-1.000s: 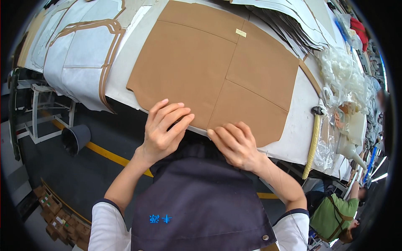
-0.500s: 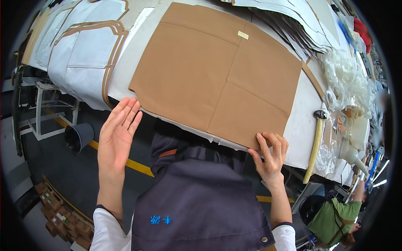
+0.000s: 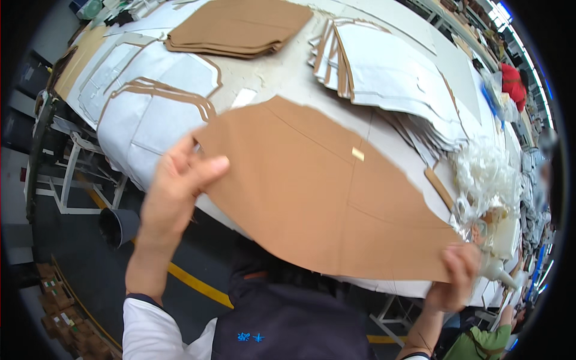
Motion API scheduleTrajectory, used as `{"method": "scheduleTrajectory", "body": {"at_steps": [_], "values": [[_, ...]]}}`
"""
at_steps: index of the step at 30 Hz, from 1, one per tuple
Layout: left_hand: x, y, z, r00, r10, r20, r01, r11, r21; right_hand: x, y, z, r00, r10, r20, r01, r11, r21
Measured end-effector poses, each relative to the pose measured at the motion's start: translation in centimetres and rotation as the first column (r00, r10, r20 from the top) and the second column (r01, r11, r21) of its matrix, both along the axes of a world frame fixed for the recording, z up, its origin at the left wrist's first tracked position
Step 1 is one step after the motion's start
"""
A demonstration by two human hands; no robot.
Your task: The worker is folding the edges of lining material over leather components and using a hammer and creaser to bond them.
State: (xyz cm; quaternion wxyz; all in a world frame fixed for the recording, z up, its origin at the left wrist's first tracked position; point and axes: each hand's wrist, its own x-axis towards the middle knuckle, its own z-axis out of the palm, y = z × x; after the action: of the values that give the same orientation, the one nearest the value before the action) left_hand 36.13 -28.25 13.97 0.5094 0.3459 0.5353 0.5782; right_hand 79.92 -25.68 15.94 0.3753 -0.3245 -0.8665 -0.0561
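Note:
A brown sewn panel (image 3: pixel 294 180), leather-like with stitched seams and a small pale label near its far edge, hangs between my two hands above the near edge of the table. My left hand (image 3: pixel 180 177) grips its left corner, thumb over the near side and fingers behind. At the right corner, my right hand (image 3: pixel 459 273) is closed on the panel, slightly blurred. The sheet sags and curves along its lower edge.
Stacked brown panels (image 3: pixel 234 27) lie at the back. White-backed pieces with brown edging (image 3: pixel 159 129) rest on the left, and another pile (image 3: pixel 396 69) fans out at right. Clear plastic bags (image 3: pixel 486 180) lie far right. A dark bucket (image 3: pixel 119 227) stands on the floor.
Both hands have taken hold of the panel's corners and lifted it off the table. My left hand, formerly flat beside the edge, now grips. The view has shifted, showing more of the table's far side.

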Motion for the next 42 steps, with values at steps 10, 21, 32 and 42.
{"method": "scheduleTrajectory", "body": {"at_steps": [10, 21, 32, 42], "values": [[-22.3, 27.7, 8.6, 0.923, -0.112, 0.367, 0.017, 0.967, 0.253, -18.1, 28.4, 9.4, 0.925, 0.049, -0.377, -0.145, 0.963, -0.229], [-39.0, 37.7, 3.8, 0.959, 0.284, 0.008, -0.263, 0.875, 0.406, -35.2, 41.7, 2.9, 0.839, 0.421, -0.345, -0.353, 0.903, 0.244], [-38.5, 34.4, -18.4, 0.755, 0.651, 0.08, -0.653, 0.758, -0.003, -40.1, 38.7, -16.4, 0.946, 0.322, 0.041, -0.325, 0.941, 0.098], [-37.7, 31.0, -15.7, 0.54, 0.798, -0.269, -0.823, 0.567, 0.028, -33.4, 32.0, -12.3, 0.921, 0.39, -0.017, -0.39, 0.92, -0.041]]}}
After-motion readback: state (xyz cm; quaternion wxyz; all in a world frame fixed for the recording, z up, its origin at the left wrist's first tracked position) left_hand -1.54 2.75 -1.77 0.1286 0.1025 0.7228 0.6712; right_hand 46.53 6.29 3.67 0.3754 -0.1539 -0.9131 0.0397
